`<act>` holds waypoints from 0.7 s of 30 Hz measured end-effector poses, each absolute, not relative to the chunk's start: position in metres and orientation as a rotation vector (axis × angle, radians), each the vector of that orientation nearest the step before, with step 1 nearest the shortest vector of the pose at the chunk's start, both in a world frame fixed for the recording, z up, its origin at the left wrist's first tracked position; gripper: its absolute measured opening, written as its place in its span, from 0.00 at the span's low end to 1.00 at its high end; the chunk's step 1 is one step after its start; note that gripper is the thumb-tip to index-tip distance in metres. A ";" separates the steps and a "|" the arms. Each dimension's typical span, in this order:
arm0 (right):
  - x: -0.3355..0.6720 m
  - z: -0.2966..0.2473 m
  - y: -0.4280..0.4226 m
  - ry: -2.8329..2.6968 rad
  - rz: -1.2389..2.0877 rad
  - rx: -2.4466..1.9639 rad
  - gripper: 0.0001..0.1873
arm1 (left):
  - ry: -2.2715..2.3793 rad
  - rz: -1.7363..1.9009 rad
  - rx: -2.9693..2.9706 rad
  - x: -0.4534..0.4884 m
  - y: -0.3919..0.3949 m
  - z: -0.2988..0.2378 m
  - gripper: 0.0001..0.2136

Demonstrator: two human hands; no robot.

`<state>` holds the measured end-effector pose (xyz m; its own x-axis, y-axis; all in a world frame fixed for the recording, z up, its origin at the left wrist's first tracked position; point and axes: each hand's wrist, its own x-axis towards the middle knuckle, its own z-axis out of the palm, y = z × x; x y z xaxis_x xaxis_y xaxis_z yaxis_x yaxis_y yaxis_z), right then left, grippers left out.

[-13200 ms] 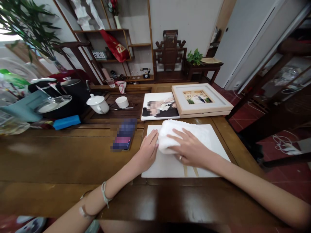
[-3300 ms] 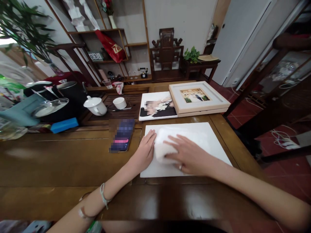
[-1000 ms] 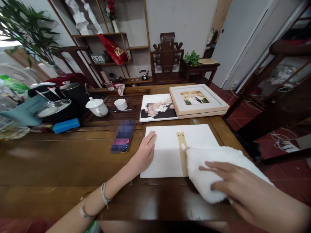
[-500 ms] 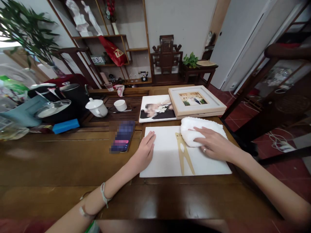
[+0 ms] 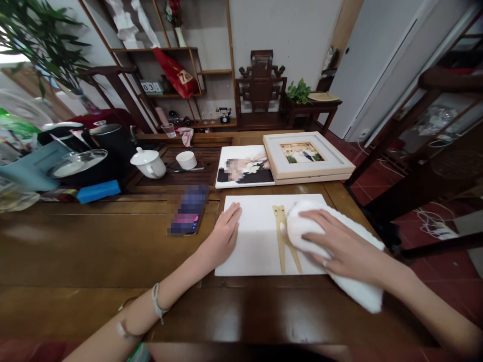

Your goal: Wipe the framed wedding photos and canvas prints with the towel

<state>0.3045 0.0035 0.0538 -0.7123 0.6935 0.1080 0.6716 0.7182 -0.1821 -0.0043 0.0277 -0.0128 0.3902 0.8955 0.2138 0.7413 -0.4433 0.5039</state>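
Note:
A white board [image 5: 252, 241] lies flat on the wooden table [image 5: 94, 246], with a wooden stand piece [image 5: 284, 236] fixed to its surface. My left hand [image 5: 222, 236] rests flat and open on the board's left edge. My right hand [image 5: 339, 246] presses a white fluffy cloth [image 5: 358, 291] down on the right part of the board, fingers spread over it. The cloth trails past the board's right edge under my wrist.
A phone [image 5: 187, 210] lies just left of my left hand. Behind the board are a photo print [image 5: 245, 171] and a framed picture [image 5: 307, 155]. A white teapot [image 5: 148, 163], a cup [image 5: 186, 160], pots [image 5: 81, 163] and a blue sponge [image 5: 98, 190] stand at the left.
My right hand with the cloth has slid from the board's far right corner toward me, onto its right middle. My left hand has stayed on the left edge.

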 end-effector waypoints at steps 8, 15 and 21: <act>0.297 0.044 0.024 -2.757 -0.011 -1.292 0.15 | 1.403 0.720 2.343 -0.004 0.028 -0.014 0.21; 0.276 0.062 -0.069 -2.801 -0.210 -1.135 0.20 | 1.431 0.651 2.312 -0.005 0.028 -0.013 0.21; 0.273 0.045 -0.010 -2.664 -0.075 -1.347 0.13 | 1.418 0.679 2.333 -0.005 0.028 -0.015 0.21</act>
